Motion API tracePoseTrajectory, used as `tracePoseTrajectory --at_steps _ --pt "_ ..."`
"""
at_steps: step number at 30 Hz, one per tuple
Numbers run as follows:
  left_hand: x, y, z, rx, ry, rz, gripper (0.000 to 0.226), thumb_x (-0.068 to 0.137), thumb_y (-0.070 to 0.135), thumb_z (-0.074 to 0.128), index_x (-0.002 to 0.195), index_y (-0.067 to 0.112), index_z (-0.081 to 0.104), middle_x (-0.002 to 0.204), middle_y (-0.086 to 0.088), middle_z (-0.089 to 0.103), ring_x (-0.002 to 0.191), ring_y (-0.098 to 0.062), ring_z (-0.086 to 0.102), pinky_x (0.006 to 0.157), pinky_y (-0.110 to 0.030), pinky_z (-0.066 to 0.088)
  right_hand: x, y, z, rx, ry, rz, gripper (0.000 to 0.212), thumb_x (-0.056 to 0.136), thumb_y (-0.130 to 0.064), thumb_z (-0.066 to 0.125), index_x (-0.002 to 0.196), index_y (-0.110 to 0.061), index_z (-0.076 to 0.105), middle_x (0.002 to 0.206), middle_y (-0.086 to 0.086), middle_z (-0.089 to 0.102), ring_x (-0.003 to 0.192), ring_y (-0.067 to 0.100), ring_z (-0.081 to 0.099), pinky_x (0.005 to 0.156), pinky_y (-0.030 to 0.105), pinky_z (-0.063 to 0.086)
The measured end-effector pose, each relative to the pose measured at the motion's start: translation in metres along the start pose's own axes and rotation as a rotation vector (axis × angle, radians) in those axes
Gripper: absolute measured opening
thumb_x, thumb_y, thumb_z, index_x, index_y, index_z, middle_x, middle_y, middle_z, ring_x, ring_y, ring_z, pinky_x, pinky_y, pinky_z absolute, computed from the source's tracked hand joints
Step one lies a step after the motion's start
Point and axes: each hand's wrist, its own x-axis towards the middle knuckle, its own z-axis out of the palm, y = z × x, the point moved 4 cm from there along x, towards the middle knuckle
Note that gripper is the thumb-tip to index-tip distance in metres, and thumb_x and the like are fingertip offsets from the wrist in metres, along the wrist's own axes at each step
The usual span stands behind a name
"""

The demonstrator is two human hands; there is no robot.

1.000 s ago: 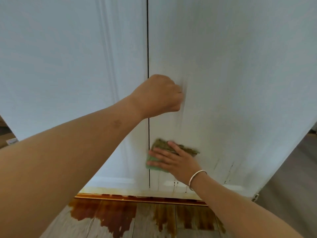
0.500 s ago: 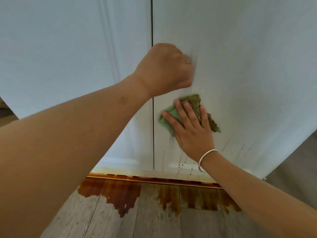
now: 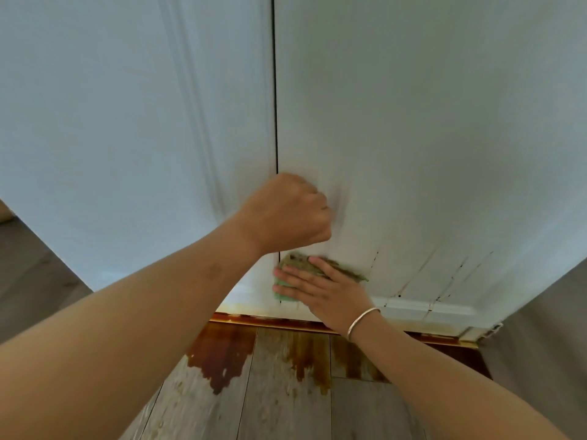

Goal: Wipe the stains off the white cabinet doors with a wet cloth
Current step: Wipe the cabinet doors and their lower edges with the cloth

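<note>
Two white cabinet doors fill the view, the left door (image 3: pixel 127 138) and the right door (image 3: pixel 428 138), split by a dark vertical gap. My right hand (image 3: pixel 324 290) presses a green cloth (image 3: pixel 287 292), stained brown, flat against the bottom of the right door beside the gap. My left hand (image 3: pixel 286 214) is a closed fist resting against the right door just above the cloth. Thin dark drip stains (image 3: pixel 444 281) run down the lower right door, to the right of the cloth.
A brown liquid puddle (image 3: pixel 222 354) spreads over the grey wood floor (image 3: pixel 270 408) under the doors. A stained yellow-brown strip (image 3: pixel 286 322) runs along the doors' base. A silver bangle (image 3: pixel 362 322) sits on my right wrist.
My right hand slid the cloth up the right door, then back down to its bottom edge. My left fist stayed against the door above the cloth.
</note>
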Motion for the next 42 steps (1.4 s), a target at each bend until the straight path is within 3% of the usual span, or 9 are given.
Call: tracePoseTrajectory --at_steps 6,11,14,16,21,28,31,37,42 --pt "-0.001 -0.002 0.0 0.017 0.011 -0.049 0.034 0.052 0.011 0.067 0.037 0.021 0.038 0.043 0.003 0.018 0.041 -0.016 0.018 0.042 -0.017 0.029 -0.014 -0.027 0.03 0.01 -0.383 -0.267 0.089 0.096 -0.014 0.047 0.149 -0.025 -0.025 0.134 0.005 -0.056 0.12 0.025 -0.054 0.088 0.047 -0.046" --pt "-0.002 -0.001 0.0 -0.016 0.044 -0.068 0.033 0.058 0.013 0.063 0.038 0.02 0.039 0.042 0.003 0.021 0.038 -0.017 0.023 0.041 -0.018 0.035 -0.022 -0.041 0.052 0.209 -0.395 -0.208 0.098 0.091 0.006 0.044 0.137 -0.025 -0.038 0.139 -0.012 -0.049 0.126 0.016 -0.045 0.09 0.033 -0.047" --pt "-0.003 -0.003 0.002 -0.017 0.087 -0.072 0.033 0.062 0.013 0.059 0.041 0.02 0.034 0.044 0.003 0.02 0.039 -0.017 0.024 0.041 -0.018 0.036 -0.029 -0.033 0.058 0.18 -0.312 -0.274 0.106 0.067 -0.002 0.07 0.149 -0.026 0.008 0.158 -0.01 -0.005 0.147 0.012 -0.005 0.115 0.034 -0.02" --pt "-0.003 -0.002 0.003 -0.015 0.085 -0.098 0.033 0.063 0.014 0.057 0.043 0.021 0.031 0.043 0.003 0.021 0.038 -0.018 0.026 0.041 -0.018 0.035 -0.045 -0.02 0.055 0.091 -0.32 -0.263 0.099 0.061 -0.01 0.074 0.144 -0.031 0.024 0.157 -0.007 0.005 0.148 0.013 -0.009 0.119 0.036 -0.014" --pt "-0.007 0.0 0.005 0.005 0.032 -0.103 0.032 0.064 0.014 0.057 0.039 0.02 0.038 0.036 0.001 0.034 0.036 -0.018 0.034 0.045 -0.017 0.03 -0.082 0.012 0.039 -0.085 -0.416 -0.288 0.076 0.1 -0.026 0.032 0.146 -0.029 -0.028 0.143 0.001 -0.048 0.128 0.019 -0.047 0.09 0.048 -0.046" --pt "-0.003 0.005 -0.006 0.0 -0.083 -0.181 0.035 0.067 0.015 0.057 0.042 0.019 0.032 0.042 0.002 0.023 0.037 -0.019 0.036 0.048 -0.017 0.022 -0.116 0.026 0.03 -0.05 -0.565 -0.116 0.073 0.103 -0.03 0.024 0.141 -0.025 -0.038 0.14 0.002 -0.051 0.125 0.022 -0.049 0.085 0.051 -0.048" --pt "-0.002 0.004 -0.007 0.006 -0.12 -0.193 0.035 0.067 0.015 0.055 0.041 0.017 0.032 0.044 0.003 0.02 0.036 -0.02 0.035 0.047 -0.017 0.022 -0.114 0.008 0.029 0.093 -0.415 0.085 0.077 0.1 -0.027 0.034 0.146 -0.029 -0.028 0.15 -0.005 -0.037 0.136 0.017 -0.037 0.1 0.049 -0.04" --pt "0.0 0.006 -0.009 -0.016 -0.216 -0.18 0.036 0.073 0.018 0.054 0.043 0.019 0.035 0.04 0.001 0.033 0.037 -0.022 0.04 0.047 -0.018 0.021 -0.044 0.055 -0.032 0.156 0.345 0.572 0.065 0.096 -0.027 0.048 0.152 -0.035 0.017 0.159 -0.008 0.015 0.147 0.017 0.008 0.121 0.046 0.002" --pt "0.008 0.006 -0.016 -0.042 -0.308 -0.134 0.037 0.076 0.016 0.048 0.04 0.015 0.037 0.042 0.002 0.024 0.033 -0.021 0.032 0.047 -0.018 0.019 -0.052 0.056 -0.024 0.254 0.406 0.828 0.061 0.103 -0.039 0.036 0.154 -0.036 0.003 0.163 -0.001 -0.011 0.15 0.02 -0.008 0.121 0.048 0.0"
